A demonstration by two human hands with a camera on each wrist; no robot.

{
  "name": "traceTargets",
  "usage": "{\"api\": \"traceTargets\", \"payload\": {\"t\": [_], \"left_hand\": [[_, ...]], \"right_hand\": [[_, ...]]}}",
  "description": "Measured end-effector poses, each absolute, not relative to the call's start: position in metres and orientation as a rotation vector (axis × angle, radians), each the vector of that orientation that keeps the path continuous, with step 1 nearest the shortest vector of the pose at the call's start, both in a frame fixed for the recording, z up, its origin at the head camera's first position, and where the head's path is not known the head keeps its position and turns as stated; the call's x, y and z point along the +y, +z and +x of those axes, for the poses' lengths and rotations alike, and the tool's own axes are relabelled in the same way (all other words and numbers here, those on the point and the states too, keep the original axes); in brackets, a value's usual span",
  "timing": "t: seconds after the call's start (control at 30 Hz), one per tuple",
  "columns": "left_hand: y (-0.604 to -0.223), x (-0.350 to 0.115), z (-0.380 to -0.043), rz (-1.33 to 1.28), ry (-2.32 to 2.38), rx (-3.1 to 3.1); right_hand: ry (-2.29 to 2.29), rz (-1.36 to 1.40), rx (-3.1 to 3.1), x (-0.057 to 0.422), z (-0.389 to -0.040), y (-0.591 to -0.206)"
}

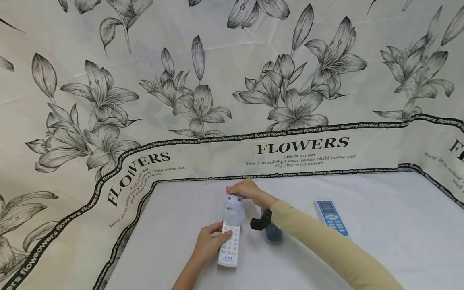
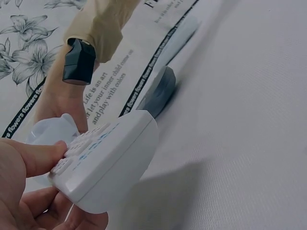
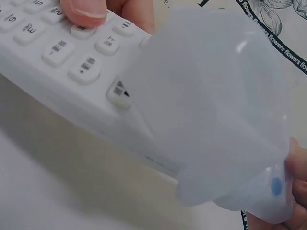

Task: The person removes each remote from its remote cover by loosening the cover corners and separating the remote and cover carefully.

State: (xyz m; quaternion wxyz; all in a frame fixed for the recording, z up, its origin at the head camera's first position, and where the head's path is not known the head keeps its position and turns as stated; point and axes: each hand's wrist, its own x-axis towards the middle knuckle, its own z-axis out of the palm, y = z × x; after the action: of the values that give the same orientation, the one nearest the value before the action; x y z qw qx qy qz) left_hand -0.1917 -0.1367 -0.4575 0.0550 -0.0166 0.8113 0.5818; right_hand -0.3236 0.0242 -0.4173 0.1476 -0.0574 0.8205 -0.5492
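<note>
Remote [image 1: 229, 253], likely light and stiff, is held above the counter [image 1: 174, 229]; the left hand [image 1: 209, 243] pinches its near half, where firm edges suit the fingers. The right hand [image 1: 251, 191] pinches its film cover [image 1: 235, 214], probably soft and slippery, at the far end.

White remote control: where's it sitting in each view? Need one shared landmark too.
Head: white remote control is at lower centre, gripped by the left hand.
Left wrist: lower left, near end toward the camera.
Right wrist: upper left, slanting down toward lower centre, far part covered.
Shared landmark: the translucent cover, bunched on the remote.
</note>
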Motion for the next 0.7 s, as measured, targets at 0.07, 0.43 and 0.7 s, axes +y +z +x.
{"api": "traceTargets", "payload": {"t": [0.07, 0.43, 0.7], "left_hand": [[-0.4569, -0.1360, -0.1906, -0.055, 1.774, 2.466], [-0.4576, -0.1309, -0.1833, -0.089, 1.803, 2.483], [-0.4502, -0.1318, -0.1877, -0.070, 1.741, 2.502]], "right_hand": [[-1.608, -0.138, 2.351, 0.0227, -0.3237, -0.4179], [-1.703, -0.049, 2.373, 0.0181, -0.3212, -0.4205], [-1.761, 0.007, 2.349, 0.0235, -0.3233, -0.4172]]}}
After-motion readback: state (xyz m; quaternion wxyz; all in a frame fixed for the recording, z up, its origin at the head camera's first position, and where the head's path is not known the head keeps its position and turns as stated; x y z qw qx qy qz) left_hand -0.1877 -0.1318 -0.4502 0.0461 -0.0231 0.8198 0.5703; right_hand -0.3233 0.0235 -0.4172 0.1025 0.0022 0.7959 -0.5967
